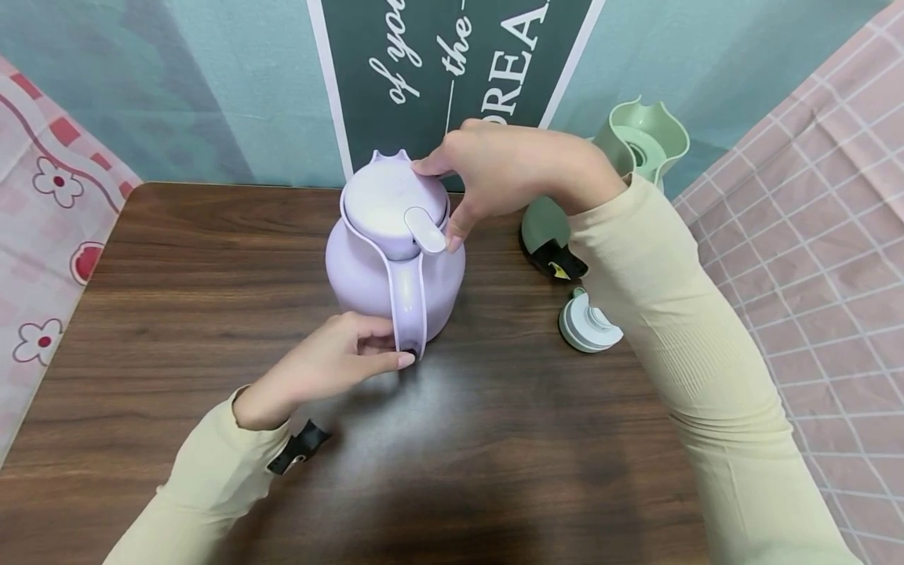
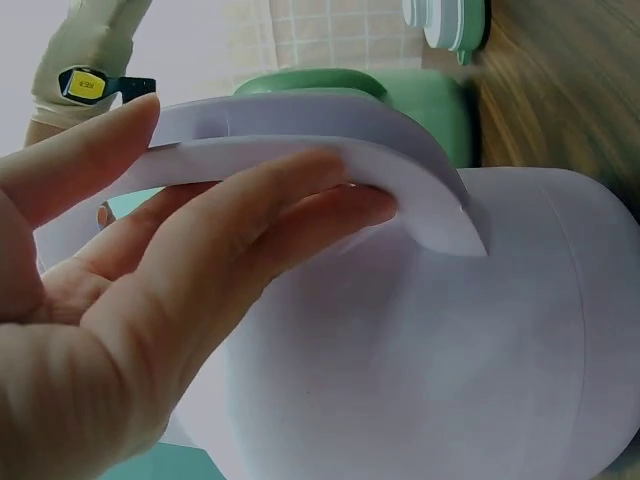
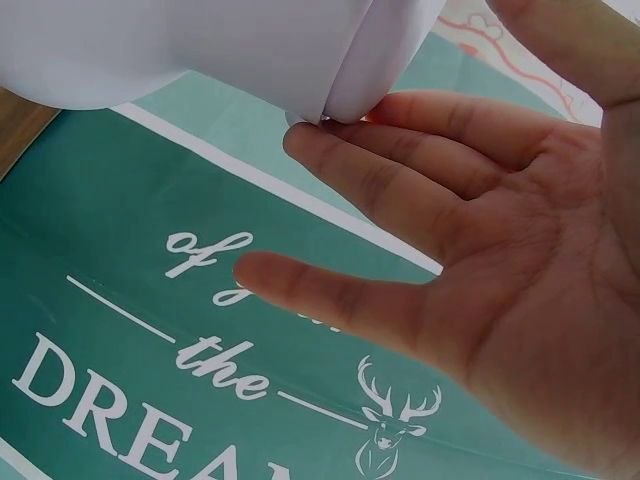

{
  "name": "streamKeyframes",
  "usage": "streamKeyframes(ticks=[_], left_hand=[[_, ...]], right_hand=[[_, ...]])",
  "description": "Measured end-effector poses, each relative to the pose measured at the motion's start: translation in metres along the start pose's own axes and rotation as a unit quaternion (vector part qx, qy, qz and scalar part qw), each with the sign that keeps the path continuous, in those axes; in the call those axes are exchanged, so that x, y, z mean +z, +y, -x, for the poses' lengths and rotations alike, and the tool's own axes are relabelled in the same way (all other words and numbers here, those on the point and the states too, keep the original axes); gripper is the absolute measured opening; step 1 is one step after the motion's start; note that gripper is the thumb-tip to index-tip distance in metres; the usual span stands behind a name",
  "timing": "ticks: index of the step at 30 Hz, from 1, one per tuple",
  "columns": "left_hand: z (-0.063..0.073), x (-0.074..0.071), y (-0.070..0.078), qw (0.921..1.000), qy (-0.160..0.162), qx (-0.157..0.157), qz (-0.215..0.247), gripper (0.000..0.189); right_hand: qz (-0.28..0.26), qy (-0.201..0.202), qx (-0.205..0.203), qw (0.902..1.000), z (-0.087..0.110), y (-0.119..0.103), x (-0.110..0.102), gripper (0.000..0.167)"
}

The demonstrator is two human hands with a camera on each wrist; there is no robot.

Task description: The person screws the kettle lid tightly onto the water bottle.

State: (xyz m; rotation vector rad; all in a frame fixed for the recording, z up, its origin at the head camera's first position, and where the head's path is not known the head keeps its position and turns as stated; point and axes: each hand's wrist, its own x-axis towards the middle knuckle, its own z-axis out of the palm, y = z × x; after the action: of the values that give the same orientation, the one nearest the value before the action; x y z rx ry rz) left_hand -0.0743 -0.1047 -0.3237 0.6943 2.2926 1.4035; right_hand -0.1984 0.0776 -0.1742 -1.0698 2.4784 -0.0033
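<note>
Plainly, what I watch from this end is how the lid [image 1: 384,192] sits against the handle [image 1: 406,302] of the lilac jug [image 1: 367,278]: the handle's long axis runs toward the front edge of the wooden table [image 1: 212,314], while the lever [image 1: 426,230] on the lid points a little to the right of that line. The jug stands upright near the table's back edge. I see the left hand [image 1: 335,361] gripping the handle, fingers tucked inside it, thumb by its near end. The right hand [image 1: 508,169] is the nearer one to the lid and holds its right side, thumb beside the lever's tip and fingers at the rim; how firmly they press I cannot tell. Toward the back right corner I make out a green pot [image 1: 667,137] and a rounded green piece [image 1: 545,224], both partly hidden by the right arm, with a white cap [image 1: 589,323] in front. A teal cloth [image 1: 247,86] hangs along the back edge, a flowered cloth [image 1: 56,235] on the left, a pink checked cloth [image 1: 805,196] on the right
</note>
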Motion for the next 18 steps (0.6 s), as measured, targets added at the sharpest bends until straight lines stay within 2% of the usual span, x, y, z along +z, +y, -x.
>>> streamKeyframes(ticks=[6,9,14,18], left_hand=[[0.0006,-0.0017,0.0007,0.9995,-0.010,0.021,-0.019,0.006],[-0.0011,0.0000,-0.0005,0.9974,0.006,0.035,-0.064,0.003],[-0.0049,0.0052,-0.0021,0.9854,0.038,0.048,-0.159,0.008],[-0.0060,0.0063,-0.0019,0.9835,0.039,0.049,-0.170,0.008]], right_hand=[[-0.004,0.003,-0.007,1.0000,-0.0002,0.0013,0.0015,0.082],[-0.002,0.005,-0.007,1.0000,0.0000,0.0018,0.0022,0.082],[0.000,0.007,-0.006,1.0000,0.0001,0.0021,0.0031,0.082],[-0.001,0.007,-0.008,0.9999,0.0002,0.0023,0.0036,0.082]])
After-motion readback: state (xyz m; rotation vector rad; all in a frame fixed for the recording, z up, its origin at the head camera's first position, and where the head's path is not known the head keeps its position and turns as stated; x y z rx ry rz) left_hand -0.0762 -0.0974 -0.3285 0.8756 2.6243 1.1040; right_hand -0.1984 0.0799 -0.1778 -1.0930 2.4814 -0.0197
